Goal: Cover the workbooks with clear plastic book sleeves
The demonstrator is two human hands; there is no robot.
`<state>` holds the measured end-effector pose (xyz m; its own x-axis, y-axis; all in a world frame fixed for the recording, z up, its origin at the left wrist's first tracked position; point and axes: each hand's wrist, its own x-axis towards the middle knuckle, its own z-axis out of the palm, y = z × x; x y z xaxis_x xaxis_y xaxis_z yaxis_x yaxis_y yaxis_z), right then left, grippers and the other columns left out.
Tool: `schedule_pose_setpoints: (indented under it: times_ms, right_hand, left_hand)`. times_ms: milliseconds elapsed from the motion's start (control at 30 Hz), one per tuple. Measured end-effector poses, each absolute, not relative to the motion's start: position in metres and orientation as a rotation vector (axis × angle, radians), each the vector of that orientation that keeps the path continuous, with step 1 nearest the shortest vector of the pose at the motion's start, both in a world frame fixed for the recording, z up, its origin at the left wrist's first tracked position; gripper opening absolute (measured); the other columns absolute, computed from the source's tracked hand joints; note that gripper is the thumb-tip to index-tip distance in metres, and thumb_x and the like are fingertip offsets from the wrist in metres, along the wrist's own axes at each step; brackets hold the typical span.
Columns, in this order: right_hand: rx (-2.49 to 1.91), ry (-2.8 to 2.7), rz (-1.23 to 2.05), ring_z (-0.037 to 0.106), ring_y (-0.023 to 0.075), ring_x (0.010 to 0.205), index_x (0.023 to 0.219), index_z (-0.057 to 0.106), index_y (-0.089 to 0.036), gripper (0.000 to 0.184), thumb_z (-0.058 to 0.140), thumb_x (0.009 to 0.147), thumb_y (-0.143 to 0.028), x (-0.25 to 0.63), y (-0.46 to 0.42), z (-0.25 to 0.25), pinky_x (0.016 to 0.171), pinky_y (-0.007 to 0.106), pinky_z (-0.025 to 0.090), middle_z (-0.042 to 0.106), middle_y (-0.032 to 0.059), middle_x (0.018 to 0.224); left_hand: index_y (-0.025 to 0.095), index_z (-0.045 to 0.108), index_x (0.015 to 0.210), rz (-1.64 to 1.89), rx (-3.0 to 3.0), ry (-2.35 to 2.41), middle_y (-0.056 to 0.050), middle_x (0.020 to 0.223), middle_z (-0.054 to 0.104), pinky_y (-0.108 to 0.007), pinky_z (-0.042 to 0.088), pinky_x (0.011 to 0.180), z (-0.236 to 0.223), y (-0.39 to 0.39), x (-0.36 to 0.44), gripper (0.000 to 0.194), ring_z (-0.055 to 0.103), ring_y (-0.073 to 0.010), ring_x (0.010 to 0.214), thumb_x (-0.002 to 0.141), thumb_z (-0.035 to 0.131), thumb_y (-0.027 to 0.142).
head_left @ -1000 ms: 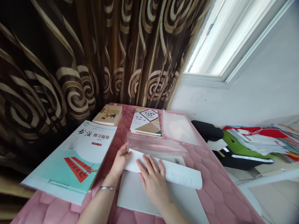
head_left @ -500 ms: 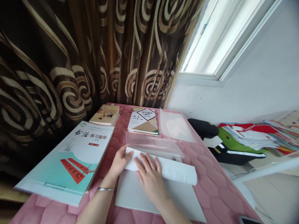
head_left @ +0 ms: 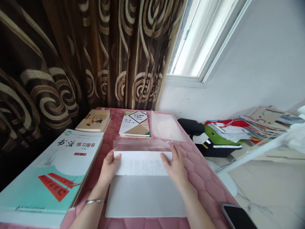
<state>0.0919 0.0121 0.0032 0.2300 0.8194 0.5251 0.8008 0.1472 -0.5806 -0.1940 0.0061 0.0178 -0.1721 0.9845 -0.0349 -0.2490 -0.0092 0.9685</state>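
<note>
A white paper flap (head_left: 145,165) with faint columns of print lies across the upper part of a pale grey-white sheet (head_left: 145,197). My left hand (head_left: 109,167) pinches the flap's left edge, thumb on top and fingers partly hidden underneath. At the opposite edge, my right hand (head_left: 176,167) grips it with the thumb over the print and the fingers along the outer side. A clear plastic film (head_left: 143,145) sticks out beyond the flap's far edge. Whether the flap and the sheet are one piece cannot be told.
Large calligraphy workbooks (head_left: 52,171) are stacked at left, with smaller tan books (head_left: 93,121) behind. More books (head_left: 134,124) and a clear plastic sleeve (head_left: 166,126) lie at the back of the pink padded tabletop (head_left: 202,187). A phone (head_left: 238,216) rests near the right edge.
My right hand has moved from the middle of the flap to its right edge. The flap now lies straighter and flatter. The camera view has shifted to the right.
</note>
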Motion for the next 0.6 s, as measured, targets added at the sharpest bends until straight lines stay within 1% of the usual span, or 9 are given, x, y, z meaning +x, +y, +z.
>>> schedule_pose_setpoints:
  times_ms: [67, 167, 233, 300, 367, 400, 500, 600]
  right_hand:
    - [-1.591, -1.453, 0.232, 0.045, 0.0305, 0.130, 0.139, 0.046, -0.021, 0.066, 0.056, 0.082, -0.053, 0.102, 0.017, 0.000, 0.104, 0.048, 0.039, 0.052, 0.0127, 0.139]
    - [-1.500, -1.294, 0.488, 0.051, 0.0290, 0.124, 0.133, 0.052, -0.022, 0.066, 0.066, 0.075, -0.049, 0.111, 0.022, -0.003, 0.103, 0.044, 0.042, 0.060, 0.0095, 0.130]
    - [-1.466, -1.121, 0.635, 0.059, 0.0294, 0.112, 0.128, 0.056, -0.019, 0.069, 0.073, 0.067, -0.047, 0.115, 0.024, -0.005, 0.095, 0.042, 0.047, 0.066, 0.0099, 0.118]
    - [-1.439, -0.967, 0.764, 0.066, 0.0284, 0.097, 0.124, 0.058, -0.019, 0.071, 0.078, 0.060, -0.044, 0.119, 0.026, -0.008, 0.084, 0.040, 0.052, 0.071, 0.0084, 0.104]
    - [-1.395, -0.884, 0.845, 0.068, 0.0266, 0.085, 0.120, 0.059, -0.020, 0.071, 0.081, 0.056, -0.042, 0.122, 0.028, -0.010, 0.074, 0.037, 0.054, 0.072, 0.0055, 0.093]
    - [-1.370, -0.864, 0.873, 0.068, 0.0261, 0.083, 0.119, 0.059, -0.020, 0.071, 0.082, 0.055, -0.041, 0.124, 0.029, -0.011, 0.072, 0.036, 0.054, 0.072, 0.0042, 0.090]
    - [-1.316, -0.816, 0.939, 0.069, 0.0259, 0.081, 0.117, 0.061, -0.021, 0.070, 0.085, 0.053, -0.038, 0.127, 0.030, -0.012, 0.071, 0.036, 0.055, 0.073, 0.0024, 0.086]
    - [-1.311, -0.810, 0.953, 0.069, 0.0261, 0.079, 0.117, 0.063, -0.021, 0.071, 0.085, 0.052, -0.037, 0.128, 0.031, -0.014, 0.070, 0.037, 0.056, 0.073, 0.0017, 0.082]
  left_hand:
    - [0.016, 0.059, 0.124, 1.417, 0.924, 1.141, -0.007, 0.092, 0.073, -0.034, 0.051, 0.080, 0.020, 0.006, -0.194, 0.078, 0.068, -0.0218, 0.085, 0.059, 0.080, 0.052]
    - [0.017, 0.056, 0.129, 1.392, 0.926, 1.134, -0.006, 0.094, 0.073, -0.032, 0.051, 0.079, 0.020, 0.005, -0.194, 0.082, 0.067, -0.0202, 0.085, 0.060, 0.080, 0.052]
    - [0.018, 0.054, 0.131, 1.390, 0.934, 1.138, -0.006, 0.099, 0.072, -0.029, 0.050, 0.077, 0.020, 0.005, -0.195, 0.081, 0.067, -0.0191, 0.087, 0.062, 0.079, 0.051]
    - [0.019, 0.053, 0.132, 1.398, 0.951, 1.152, -0.005, 0.103, 0.072, -0.027, 0.050, 0.076, 0.018, 0.005, -0.196, 0.080, 0.066, -0.0180, 0.088, 0.064, 0.079, 0.050]
    - [0.019, 0.053, 0.132, 1.406, 0.966, 1.160, -0.005, 0.107, 0.071, -0.027, 0.049, 0.077, 0.017, 0.006, -0.196, 0.078, 0.066, -0.0175, 0.089, 0.065, 0.078, 0.050]
    - [0.019, 0.053, 0.133, 1.409, 0.969, 1.159, -0.006, 0.108, 0.070, -0.027, 0.049, 0.078, 0.017, 0.006, -0.196, 0.078, 0.066, -0.0178, 0.091, 0.065, 0.078, 0.049]
    - [0.018, 0.049, 0.136, 1.405, 0.973, 1.138, -0.008, 0.115, 0.068, -0.030, 0.049, 0.084, 0.017, 0.004, -0.196, 0.080, 0.064, -0.0204, 0.099, 0.067, 0.077, 0.048]
    - [0.018, 0.043, 0.140, 1.405, 0.997, 1.110, -0.011, 0.122, 0.065, -0.033, 0.049, 0.090, 0.019, 0.003, -0.194, 0.083, 0.062, -0.0228, 0.107, 0.069, 0.078, 0.042]
